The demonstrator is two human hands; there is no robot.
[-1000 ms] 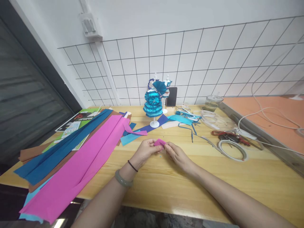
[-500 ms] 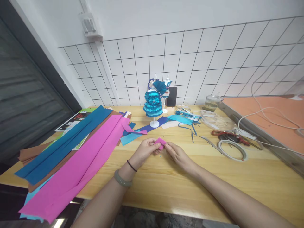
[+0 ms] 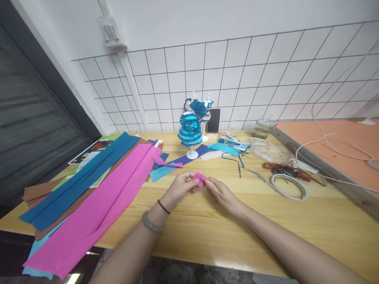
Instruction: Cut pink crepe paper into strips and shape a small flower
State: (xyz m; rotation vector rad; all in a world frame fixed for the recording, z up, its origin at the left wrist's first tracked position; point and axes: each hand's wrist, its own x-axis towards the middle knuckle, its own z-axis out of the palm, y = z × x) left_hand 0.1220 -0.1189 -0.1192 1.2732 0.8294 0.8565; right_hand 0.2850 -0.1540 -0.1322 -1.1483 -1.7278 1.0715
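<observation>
A small folded piece of pink crepe paper is held just above the wooden table. My left hand is closed, pinching its left side with the thumb on top. My right hand pinches the right edge between thumb and fingertips. Beyond my hands stands a miniature dress form in a ruffled turquoise paper dress, on a white round base. Behind it is a second small dress form, partly hidden. Light blue and purple paper strips lie around the base.
Long pink and dark blue crepe sheets cover the table's left side, over brown paper. To the right lie a roll of tape, red-handled scissors, blue scraps and a glass cup. A phone leans against the gridded wall.
Both hands stay in nearly the same place, still on the pink paper. Its folded face looks slightly more turned up between my fingers. The camera view has shifted a little.
</observation>
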